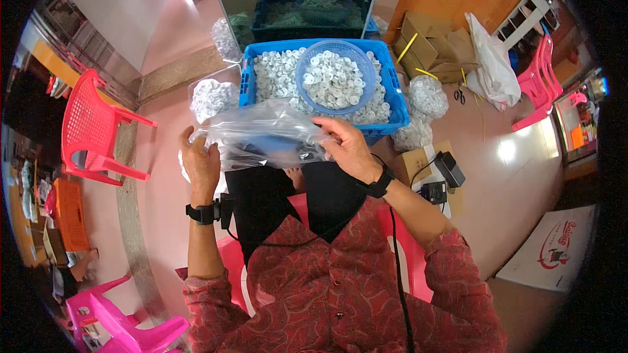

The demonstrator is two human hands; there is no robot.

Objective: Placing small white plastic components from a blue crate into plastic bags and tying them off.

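A clear plastic bag (268,127) stretches between my two hands above my lap, and it looks empty. My left hand (199,157) pinches its left end between thumb and fingers. At the other end my right hand (350,147) grips the bag near its edge. Just beyond the bag stands a blue crate (399,101) full of small white round plastic pieces (275,75). On top of those pieces rests a light blue mesh basket (371,78), which holds more of them.
Filled clear bags (214,99) lie left of the crate, others (428,98) to its right. A cardboard box (432,46) and white sack (494,68) stand at back right. Black devices (448,170) sit on cardboard by my right arm. A red chair (98,124) is at left.
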